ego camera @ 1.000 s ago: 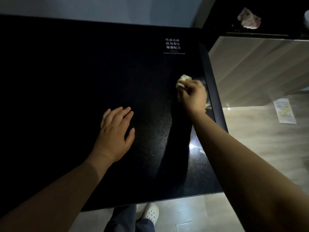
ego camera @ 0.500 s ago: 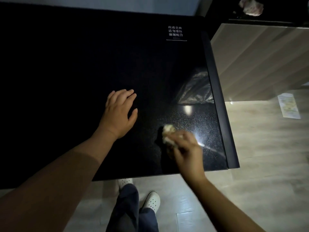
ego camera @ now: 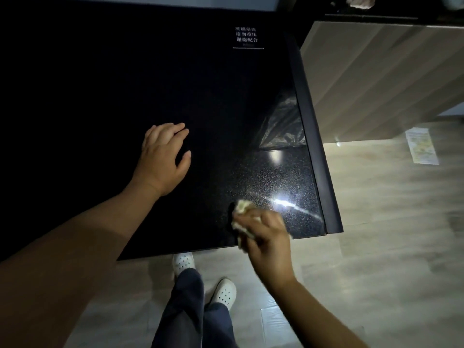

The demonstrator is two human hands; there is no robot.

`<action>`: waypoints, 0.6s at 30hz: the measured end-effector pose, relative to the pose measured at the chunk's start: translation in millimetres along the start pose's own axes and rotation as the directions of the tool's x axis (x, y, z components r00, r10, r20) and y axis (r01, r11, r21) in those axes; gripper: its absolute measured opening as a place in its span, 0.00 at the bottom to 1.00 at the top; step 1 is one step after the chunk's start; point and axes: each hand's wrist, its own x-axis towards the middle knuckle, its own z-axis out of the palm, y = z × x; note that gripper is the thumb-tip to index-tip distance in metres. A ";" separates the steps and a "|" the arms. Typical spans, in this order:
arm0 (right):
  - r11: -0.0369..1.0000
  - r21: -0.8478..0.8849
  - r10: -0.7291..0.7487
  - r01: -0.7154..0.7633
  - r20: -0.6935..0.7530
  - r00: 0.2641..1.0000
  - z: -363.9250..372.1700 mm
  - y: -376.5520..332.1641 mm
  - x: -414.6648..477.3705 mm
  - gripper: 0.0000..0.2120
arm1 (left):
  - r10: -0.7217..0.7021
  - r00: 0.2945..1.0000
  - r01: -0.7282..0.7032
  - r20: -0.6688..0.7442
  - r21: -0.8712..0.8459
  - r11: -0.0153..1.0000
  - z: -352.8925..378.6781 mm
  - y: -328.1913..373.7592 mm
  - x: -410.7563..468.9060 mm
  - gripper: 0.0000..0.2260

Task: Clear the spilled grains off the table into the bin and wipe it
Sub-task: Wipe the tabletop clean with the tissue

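Locate the table [ego camera: 263,177]: black, glossy and finely speckled, with white printed text near its far right corner. Your right hand [ego camera: 266,237] grips the tissue wad [ego camera: 242,207], pale and crumpled, against the surface close to the near right corner.

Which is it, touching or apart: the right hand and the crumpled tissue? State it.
Touching. The head view shows the right hand curled round the crumpled tissue, which pokes out beyond it.
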 end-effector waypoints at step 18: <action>0.993 -0.113 0.012 -0.036 -0.206 0.979 2.8 18.8 188.3 0.11 | 0.012 0.999 -0.013 0.038 0.025 1.000 1.7 -5.5 1.8 0.26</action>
